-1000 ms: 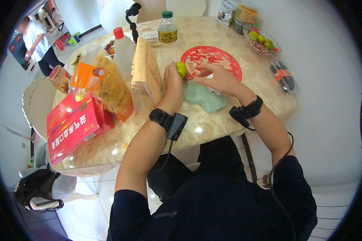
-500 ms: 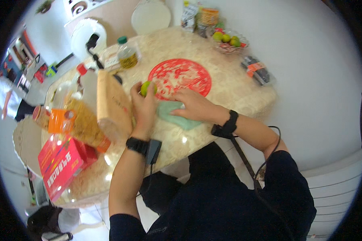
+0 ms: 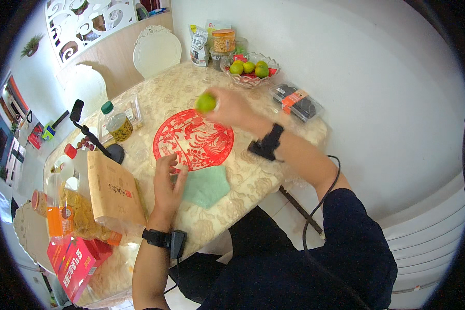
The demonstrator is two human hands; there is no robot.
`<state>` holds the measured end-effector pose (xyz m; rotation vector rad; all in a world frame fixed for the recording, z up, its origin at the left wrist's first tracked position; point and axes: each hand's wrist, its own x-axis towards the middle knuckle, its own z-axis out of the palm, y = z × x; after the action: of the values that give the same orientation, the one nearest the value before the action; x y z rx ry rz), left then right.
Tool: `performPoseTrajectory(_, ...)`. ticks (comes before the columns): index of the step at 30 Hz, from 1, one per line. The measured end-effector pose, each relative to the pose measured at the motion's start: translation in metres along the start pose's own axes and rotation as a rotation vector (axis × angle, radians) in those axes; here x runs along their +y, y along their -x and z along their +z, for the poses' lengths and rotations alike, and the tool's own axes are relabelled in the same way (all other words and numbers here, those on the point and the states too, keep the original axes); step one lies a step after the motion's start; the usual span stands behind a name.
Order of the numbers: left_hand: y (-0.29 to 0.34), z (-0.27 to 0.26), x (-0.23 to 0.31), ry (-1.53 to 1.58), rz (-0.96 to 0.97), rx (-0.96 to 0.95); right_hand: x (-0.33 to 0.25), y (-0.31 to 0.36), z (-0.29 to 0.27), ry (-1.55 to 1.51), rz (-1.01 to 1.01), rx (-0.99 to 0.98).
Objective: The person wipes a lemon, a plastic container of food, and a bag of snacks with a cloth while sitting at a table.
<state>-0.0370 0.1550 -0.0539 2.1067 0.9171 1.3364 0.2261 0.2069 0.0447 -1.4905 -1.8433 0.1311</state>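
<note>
A round green citrus fruit point(image 3: 206, 103) is gripped in the fingers of my right hand point(image 3: 234, 109), over the far edge of a round red paper-cut mat point(image 3: 194, 139) on the table. My left hand point(image 3: 168, 187) is empty, its fingers loosely bent and apart. It hovers at the near edge of the mat, beside a pale green cloth point(image 3: 206, 187). Several similar green fruits point(image 3: 248, 67) sit in a clear glass bowl point(image 3: 249, 81) at the far right of the table.
A brown paper bag point(image 3: 113, 192), a black stand point(image 3: 113, 153), a green-capped bottle point(image 3: 119, 125) and a red box point(image 3: 78, 263) stand on the left. A clear pack with dark contents point(image 3: 296, 102) lies by the wall. Jars and bags point(image 3: 222, 44) stand behind the bowl.
The green fruit has passed from my left hand to my right hand. My right hand has moved away toward the bowl side, and my left hand has come down near the cloth. The view has shifted.
</note>
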Motion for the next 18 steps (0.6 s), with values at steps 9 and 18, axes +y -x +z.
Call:
performPoseTrajectory(9,-0.003,0.005,-0.01,-0.061,-0.116,-0.073,0.157,-0.079,-0.068,0.589,0.329,0.179)
performPoseTrajectory(18,0.003,-0.003,-0.009,-0.289,0.103,0.01,0.053,-0.023,-0.042,0.162,0.015,-0.075)
